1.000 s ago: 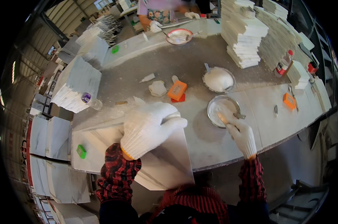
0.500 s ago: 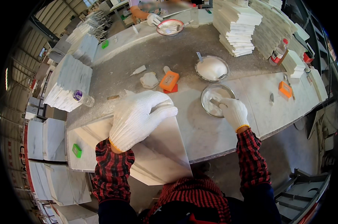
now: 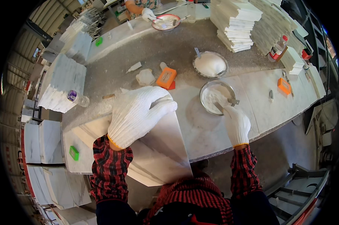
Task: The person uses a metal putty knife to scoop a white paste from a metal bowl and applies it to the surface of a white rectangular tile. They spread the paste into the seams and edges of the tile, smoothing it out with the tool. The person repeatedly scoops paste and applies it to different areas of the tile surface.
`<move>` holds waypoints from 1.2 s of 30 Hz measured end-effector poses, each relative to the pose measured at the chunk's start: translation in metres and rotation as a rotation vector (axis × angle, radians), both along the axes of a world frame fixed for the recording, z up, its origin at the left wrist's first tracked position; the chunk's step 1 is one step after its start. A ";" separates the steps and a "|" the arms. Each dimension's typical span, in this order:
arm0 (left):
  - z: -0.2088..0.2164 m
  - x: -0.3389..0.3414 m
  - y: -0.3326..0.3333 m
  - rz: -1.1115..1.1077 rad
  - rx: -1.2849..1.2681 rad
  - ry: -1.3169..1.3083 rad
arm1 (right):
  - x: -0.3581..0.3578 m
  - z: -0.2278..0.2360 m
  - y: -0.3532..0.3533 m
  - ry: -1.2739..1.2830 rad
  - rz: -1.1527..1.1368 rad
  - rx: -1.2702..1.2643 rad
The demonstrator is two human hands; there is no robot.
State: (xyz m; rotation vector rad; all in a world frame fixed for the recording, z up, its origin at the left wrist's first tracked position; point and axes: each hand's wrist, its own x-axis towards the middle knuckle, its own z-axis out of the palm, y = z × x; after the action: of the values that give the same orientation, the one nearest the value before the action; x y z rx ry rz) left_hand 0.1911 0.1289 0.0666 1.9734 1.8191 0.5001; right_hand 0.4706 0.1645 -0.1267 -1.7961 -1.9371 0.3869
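Observation:
My left hand (image 3: 137, 116), in a white knitted glove, grips the upper edge of a pale veined marble slab (image 3: 165, 146). The slab sticks out past the table's front edge toward me. To the right, my gloved right hand (image 3: 237, 123) pinches a small putty knife (image 3: 218, 108), its blade inside a steel bowl (image 3: 204, 104) of white powder or paste. A second metal blade (image 3: 233, 101) lies across the bowl's right rim. The right fingertips partly hide the knife's handle.
Behind the steel bowl stands a heaped bowl of white powder (image 3: 211, 64). Orange boxes (image 3: 166, 78), a small white bottle (image 3: 134, 66) and a green block (image 3: 74, 153) lie about. Slab stacks (image 3: 237, 26) rise at both sides. Across the table, a person's gloved hand (image 3: 149, 14) is at a red-rimmed bowl (image 3: 165, 23).
My right hand has drawn back slightly toward me from the bowl's middle, and a second blade at the rim now shows. The left hand keeps its hold on the slab.

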 end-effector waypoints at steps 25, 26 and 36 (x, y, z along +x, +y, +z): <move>-0.005 -0.008 0.004 -0.129 0.079 -0.045 | -0.002 0.012 0.023 0.949 -0.049 -0.279; -0.005 -0.009 0.004 -0.126 0.085 -0.045 | -0.002 0.028 0.019 0.959 -0.040 -0.295; 0.001 -0.010 0.002 -0.086 0.001 -0.111 | -0.020 0.147 -0.003 0.923 0.214 -0.385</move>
State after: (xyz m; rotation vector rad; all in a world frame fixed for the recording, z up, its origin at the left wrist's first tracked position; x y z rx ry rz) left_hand 0.1814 0.1312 0.0678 1.9744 1.6597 0.5707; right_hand 0.4507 0.1616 0.0200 -1.2226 -1.4116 1.4446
